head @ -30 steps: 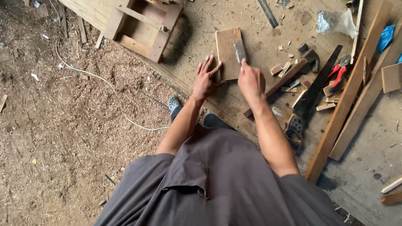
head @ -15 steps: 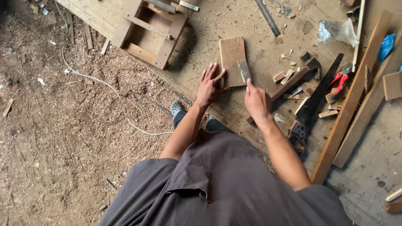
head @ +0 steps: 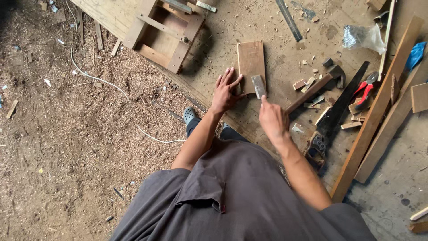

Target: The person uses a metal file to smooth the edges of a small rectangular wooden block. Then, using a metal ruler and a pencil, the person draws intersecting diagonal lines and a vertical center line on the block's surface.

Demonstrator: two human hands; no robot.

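On the sawdust-strewn wooden floor [head: 267, 27], our left hand [head: 225, 91] lies spread flat, fingers touching the small brown rectangular board's [head: 250, 62] near edge; our right hand [head: 273, 118] closes on a flat grey metal blade [head: 258, 86]; further right lie a wooden-handled hammer [head: 314, 87] and a black handsaw [head: 341, 105].

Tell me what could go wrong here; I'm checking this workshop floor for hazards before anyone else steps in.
The right hand holds a flat metal blade at the small board, and the left hand is spread right beside it; a slip could cut those fingers. A saw and hammer lie loose close to the right arm, easy to knock or kneel on. The white cord across the sawdust might trip someone.
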